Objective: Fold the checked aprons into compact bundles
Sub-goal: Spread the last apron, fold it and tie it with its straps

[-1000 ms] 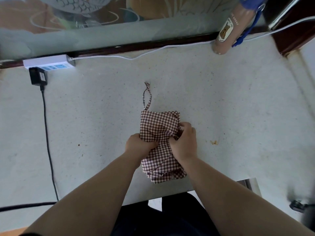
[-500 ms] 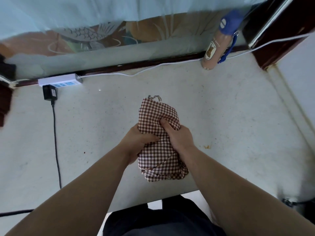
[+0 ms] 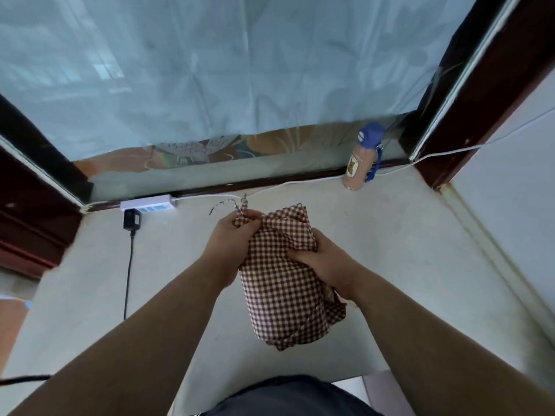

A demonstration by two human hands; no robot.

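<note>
Examining the head view, the only one supplied. The checked apron [image 3: 282,283] sits at centre frame as a part-folded bundle, held between both hands over the pale counter [image 3: 405,250]. Its long axis runs from upper centre down and slightly rightward, toward the counter's near edge. Whether the lower end rests on the surface cannot be told.

The left hand [image 3: 229,244] lies against the bundle's upper left, fingers curled and pinching the gathered top corner. From that corner the tie strap [image 3: 231,202] emerges and trails toward the upper left of the frame. The right hand [image 3: 326,261] lies on the bundle's right flank, about midway along, with its fingers curled into the cloth. The left hand is nearer the loose strap; the right is nearer the unsecured lower end.

Judgement: folding looks well advanced, but the bundle is slack. The coming move likely turns on the strap, just above the left hand, being tucked or wound in along that axis.

Labels: a bottle [image 3: 362,163] with a blue cap stands at upper right by the window. Its label bears a bear-like figure, with lettering too small to read. A white power strip [image 3: 148,204] at centre left shows blue markings, unreadable. A black adapter [image 3: 132,220] is plugged in just below it.
</note>
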